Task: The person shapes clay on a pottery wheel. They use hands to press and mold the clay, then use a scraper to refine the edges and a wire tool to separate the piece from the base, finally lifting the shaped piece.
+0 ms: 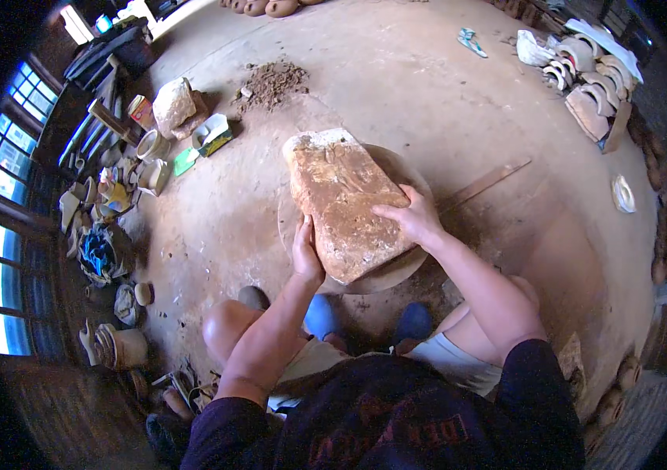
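Fingers of the left hand [307, 252] lie pressed together, flat against the near left edge of a big brown clay slab [341, 200]. That slab rests tilted on a round wooden disc [396, 274] on the dirt floor [427, 94], just ahead of the person's knees. Further right, the right hand [412, 218] lies palm down on the slab's right edge, fingers slightly spread.

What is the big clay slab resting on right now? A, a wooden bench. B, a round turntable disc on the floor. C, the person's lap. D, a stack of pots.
B: the clay slab lies on a round disc set on the dirt floor, with both hands on its near end.
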`<state>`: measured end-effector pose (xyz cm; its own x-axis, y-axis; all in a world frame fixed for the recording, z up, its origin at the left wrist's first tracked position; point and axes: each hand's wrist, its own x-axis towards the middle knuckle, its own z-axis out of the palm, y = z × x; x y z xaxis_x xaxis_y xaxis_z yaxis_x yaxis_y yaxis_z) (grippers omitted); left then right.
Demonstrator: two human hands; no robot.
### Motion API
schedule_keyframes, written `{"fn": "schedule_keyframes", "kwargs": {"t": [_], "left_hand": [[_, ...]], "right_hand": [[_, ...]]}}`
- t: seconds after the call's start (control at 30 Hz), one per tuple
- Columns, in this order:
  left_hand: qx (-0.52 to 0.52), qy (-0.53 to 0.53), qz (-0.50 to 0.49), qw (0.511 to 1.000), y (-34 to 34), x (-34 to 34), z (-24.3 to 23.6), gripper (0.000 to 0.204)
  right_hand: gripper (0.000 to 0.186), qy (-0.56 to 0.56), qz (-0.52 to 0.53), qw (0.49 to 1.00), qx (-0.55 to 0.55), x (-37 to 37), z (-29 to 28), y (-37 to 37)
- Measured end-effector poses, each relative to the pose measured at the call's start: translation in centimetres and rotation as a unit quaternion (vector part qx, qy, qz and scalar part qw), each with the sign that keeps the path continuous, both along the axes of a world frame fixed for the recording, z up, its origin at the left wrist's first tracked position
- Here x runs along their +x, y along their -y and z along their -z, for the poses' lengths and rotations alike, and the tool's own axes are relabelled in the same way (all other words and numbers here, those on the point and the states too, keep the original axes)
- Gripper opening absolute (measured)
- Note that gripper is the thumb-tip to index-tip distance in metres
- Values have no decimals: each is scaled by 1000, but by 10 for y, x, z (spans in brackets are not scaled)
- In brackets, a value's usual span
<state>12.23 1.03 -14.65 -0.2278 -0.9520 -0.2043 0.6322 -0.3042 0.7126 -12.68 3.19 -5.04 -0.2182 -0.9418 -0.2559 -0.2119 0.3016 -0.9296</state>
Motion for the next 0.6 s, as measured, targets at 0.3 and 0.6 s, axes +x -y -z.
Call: {"fn": "schedule_keyframes", "kwargs": {"t": [0.3, 0.6], "left_hand": [[48, 45, 20, 998, 1, -10, 7, 69], [-47, 584, 83, 806, 31, 5, -46, 77]], "right_hand": [[110, -356, -45, 932, 51, 4, -35, -10], [73, -297, -56, 951, 63, -48, -19, 5]]}}
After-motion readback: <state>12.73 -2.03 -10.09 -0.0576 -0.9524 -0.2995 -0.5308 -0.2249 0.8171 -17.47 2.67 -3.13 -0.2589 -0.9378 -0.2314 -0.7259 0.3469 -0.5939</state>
